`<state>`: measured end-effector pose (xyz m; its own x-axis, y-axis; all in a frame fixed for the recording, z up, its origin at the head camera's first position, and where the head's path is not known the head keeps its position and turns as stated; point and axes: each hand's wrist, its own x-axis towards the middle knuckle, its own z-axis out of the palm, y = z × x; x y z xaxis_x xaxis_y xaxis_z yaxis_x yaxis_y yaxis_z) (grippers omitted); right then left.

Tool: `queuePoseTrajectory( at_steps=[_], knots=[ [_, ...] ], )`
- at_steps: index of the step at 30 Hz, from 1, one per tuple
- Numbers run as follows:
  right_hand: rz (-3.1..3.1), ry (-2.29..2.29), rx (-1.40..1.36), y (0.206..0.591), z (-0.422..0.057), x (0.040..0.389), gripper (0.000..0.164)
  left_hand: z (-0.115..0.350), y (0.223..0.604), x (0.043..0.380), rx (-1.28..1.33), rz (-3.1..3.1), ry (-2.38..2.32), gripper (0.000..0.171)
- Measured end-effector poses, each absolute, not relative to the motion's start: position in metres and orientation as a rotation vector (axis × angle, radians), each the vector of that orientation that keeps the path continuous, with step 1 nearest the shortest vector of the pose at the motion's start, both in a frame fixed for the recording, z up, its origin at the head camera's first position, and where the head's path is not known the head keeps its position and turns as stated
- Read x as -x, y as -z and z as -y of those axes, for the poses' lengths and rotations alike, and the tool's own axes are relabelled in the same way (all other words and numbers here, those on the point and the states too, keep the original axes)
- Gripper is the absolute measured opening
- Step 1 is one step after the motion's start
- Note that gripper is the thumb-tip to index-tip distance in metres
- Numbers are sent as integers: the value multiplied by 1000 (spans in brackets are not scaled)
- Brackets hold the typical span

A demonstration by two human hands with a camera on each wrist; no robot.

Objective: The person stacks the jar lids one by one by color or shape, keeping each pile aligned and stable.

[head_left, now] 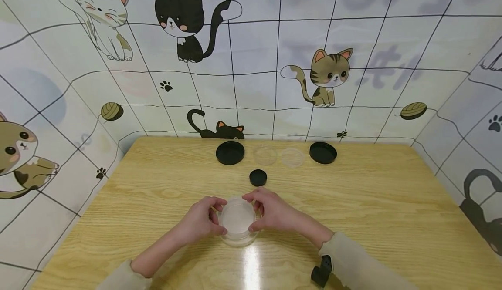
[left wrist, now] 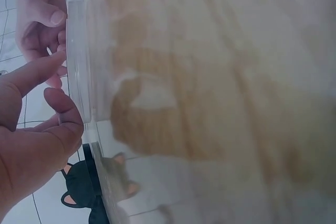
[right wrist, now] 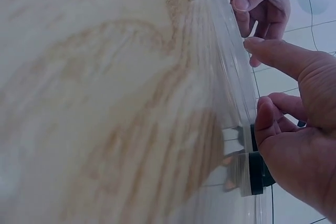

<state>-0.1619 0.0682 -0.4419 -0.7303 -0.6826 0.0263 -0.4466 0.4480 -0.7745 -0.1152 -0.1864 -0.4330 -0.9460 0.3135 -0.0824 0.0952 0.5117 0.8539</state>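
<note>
A clear, shallow round dish (head_left: 237,217) with a whitish, see-through top is between my hands, near the middle of the table. Another clear round rim (head_left: 240,241) shows just below it, overlapped by it in the head view. My left hand (head_left: 204,220) holds the dish's left edge, thumb at the near side and fingers at the far side. On the opposite edge, my right hand (head_left: 270,210) grips it the same way. From the left wrist, the clear side wall (left wrist: 81,61) appears edge-on beside the fingertips; the right wrist view has this wall (right wrist: 231,61) too.
Beyond the hands lies a small black disc (head_left: 258,177). Along the table's back edge are two larger black round lids (head_left: 230,153) (head_left: 323,153), with two thin clear discs (head_left: 265,155) (head_left: 292,157) between them. A cat-patterned cloth (head_left: 255,85) hangs behind the wooden table (head_left: 372,194).
</note>
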Motion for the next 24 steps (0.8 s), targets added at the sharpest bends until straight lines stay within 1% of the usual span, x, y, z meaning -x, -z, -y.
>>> queuePoseTrajectory(
  at_steps=[11,18,24],
  knots=[
    [-2425,1340,946,431,-81,170,64,193,426,132,-423,-2412,-1442,63],
    [-2467,1462,908,426,-95,182,57,196,418,157,-397,-2329,-1624,60],
    [-2522,1530,794,426,-105,195,54,189,423,182,-374,-2367,-1684,57]
  ],
)
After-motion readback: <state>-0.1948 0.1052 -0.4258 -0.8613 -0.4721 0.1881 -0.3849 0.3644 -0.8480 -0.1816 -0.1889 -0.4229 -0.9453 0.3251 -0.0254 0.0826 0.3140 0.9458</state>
